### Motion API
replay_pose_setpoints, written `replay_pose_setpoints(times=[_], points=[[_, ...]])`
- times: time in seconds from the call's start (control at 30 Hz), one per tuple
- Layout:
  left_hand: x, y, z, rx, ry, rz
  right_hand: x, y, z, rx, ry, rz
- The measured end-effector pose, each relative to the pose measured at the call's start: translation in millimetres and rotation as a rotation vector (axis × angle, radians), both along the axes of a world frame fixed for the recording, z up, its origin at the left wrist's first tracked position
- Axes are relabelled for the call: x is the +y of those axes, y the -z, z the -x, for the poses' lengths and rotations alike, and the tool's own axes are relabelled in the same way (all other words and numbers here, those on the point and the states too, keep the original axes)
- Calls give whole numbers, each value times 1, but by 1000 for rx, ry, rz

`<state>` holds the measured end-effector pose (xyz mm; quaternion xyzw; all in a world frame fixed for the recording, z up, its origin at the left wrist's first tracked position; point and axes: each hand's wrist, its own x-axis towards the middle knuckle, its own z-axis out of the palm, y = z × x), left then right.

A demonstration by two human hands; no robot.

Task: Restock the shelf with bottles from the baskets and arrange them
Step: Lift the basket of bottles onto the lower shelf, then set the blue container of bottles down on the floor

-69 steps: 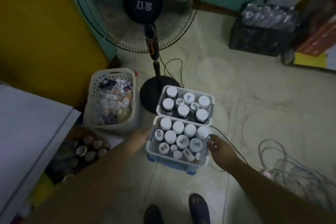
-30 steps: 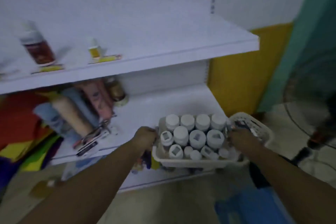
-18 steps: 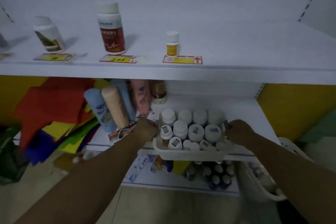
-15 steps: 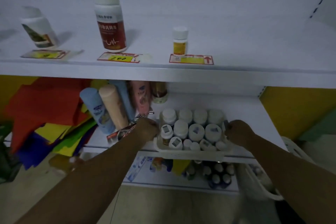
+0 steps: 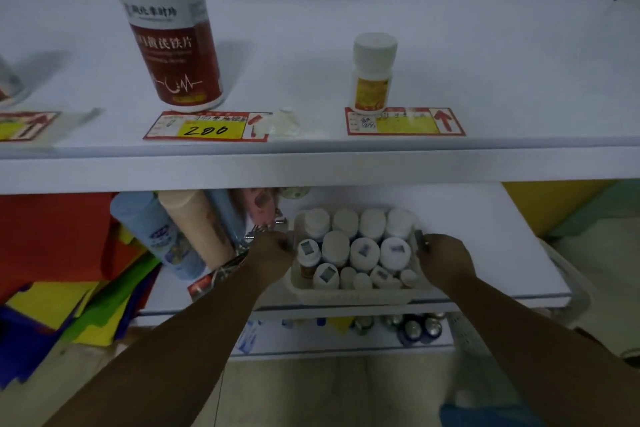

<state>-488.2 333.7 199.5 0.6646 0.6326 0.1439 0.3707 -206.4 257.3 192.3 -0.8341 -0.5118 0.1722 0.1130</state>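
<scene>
A white basket (image 5: pixel 349 295) packed with several white-capped bottles (image 5: pixel 363 251) rests on the middle shelf (image 5: pixel 485 253). My left hand (image 5: pixel 272 255) grips its left rim and my right hand (image 5: pixel 445 262) grips its right rim. On the upper shelf (image 5: pixel 311 163) stand a large bottle with a dark red label (image 5: pixel 169 35) and a small bottle with a yellow label (image 5: pixel 372 74), each behind a price tag.
Left of the basket, several tubes (image 5: pixel 180 232) lean against coloured cloth bags (image 5: pixel 59 253). Small bottles (image 5: pixel 415 326) fill the bottom shelf. Part of another white basket (image 5: pixel 571 291) shows at the right, beside the shelf's end.
I lifted the basket from the floor, turned to the shelving and set it on the middle shelf. In the last half second it slid further in and the view came closer.
</scene>
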Motion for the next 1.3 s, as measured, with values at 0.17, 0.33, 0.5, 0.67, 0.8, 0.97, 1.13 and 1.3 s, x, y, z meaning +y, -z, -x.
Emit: replay_pose_setpoints(times=[0.17, 0.33, 0.5, 0.67, 0.8, 0.97, 1.13, 1.3], points=[[5, 4, 4, 128, 90, -47, -3, -2, 0, 74, 8, 3], [15, -16, -18, 185, 245, -235, -29, -14, -17, -187, -199, 99], [13, -53, -115, 342, 715, -599, -84, -33, -65, -440, -285, 185], [-20, -69, -225, 432, 1129, -590, -166, -37, -114, -432, -259, 231], [-73, -75, -320, 548, 1310, -727, -244, -44, -169, -390, -84, 258], [-163, -74, -436, 437, 1529, -699, -345, -47, -228, -330, 137, 271], [-249, -45, -527, 350, 1729, -784, -445, -24, -286, -252, 366, 294], [-299, 17, -589, 413, 1821, -623, -528, 48, -318, -50, 630, 294]])
